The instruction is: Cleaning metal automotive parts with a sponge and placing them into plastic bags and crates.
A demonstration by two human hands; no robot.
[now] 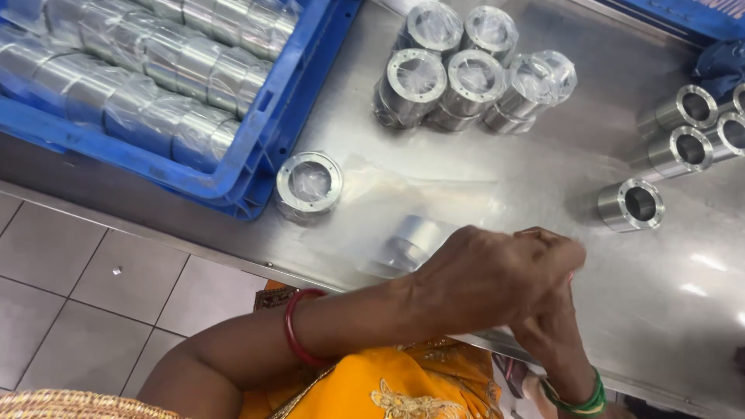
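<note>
Head view: the steel table (481, 194) has bare room near its front edge. A blue crate (264, 147) sits at its left. Six wrapped rings (466, 74) cluster; four bare ones (683, 132) stand right. The left hand (485, 279) curls over a wrapped ring (411, 240); the right hand (555, 334) lies beneath, grip unclear.

A factory packing station: a steel bench (466, 194) carries machined metal sleeves (632, 204), some bagged in clear plastic (466, 74), and a blue crate (264, 147) at far left holds rows more.

A shiny metal sleeve (410, 240) lies on its side inside a clear plastic bag (388, 194); partly hidden.
</note>
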